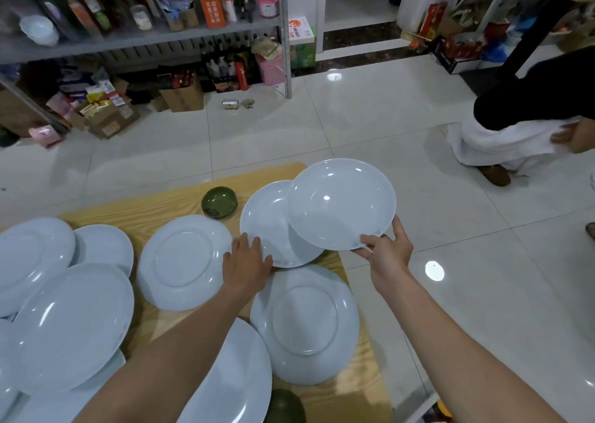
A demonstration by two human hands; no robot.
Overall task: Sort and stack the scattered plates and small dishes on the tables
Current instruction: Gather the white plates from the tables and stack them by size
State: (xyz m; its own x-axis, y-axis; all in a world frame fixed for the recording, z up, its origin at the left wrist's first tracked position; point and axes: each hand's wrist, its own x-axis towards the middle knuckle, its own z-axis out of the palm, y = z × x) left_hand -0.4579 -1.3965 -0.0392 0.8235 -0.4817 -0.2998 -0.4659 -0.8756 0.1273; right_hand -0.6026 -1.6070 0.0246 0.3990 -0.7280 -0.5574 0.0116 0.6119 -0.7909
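The right grip (384,252) is pinching the near rim of a plate (341,203), thumb on top and fingers underneath, holding it lifted at 1 o'clock. About half of that plate is hanging past the right edge of the table (180,197), over the tiled floor (450,229). It is also overlapping a second plate (267,226), which is lying face up on the table below it. The left grip (248,261) is lying flat with its fingers straight and holding nothing, its thumb side touching the second plate's near rim.

A green bowl (219,202) is sitting at 12 o'clock, near the table's far edge. An upturned plate (185,261) is lying just left of the left grip. Another upturned one (306,323) at 5 o'clock is reaching right to the table's right edge. A cluster of plates (70,326) is crowding 9 o'clock, overlapping one another. At 6 o'clock a near plate (231,374) is lying under the left forearm, beside a dark bowl (285,406) that is partly hidden.

Open tiles are stretching from 12 round to 4 o'clock. A shelf (145,36) is standing at 11 o'clock and a person (531,116) at 2, both well apart from the table.
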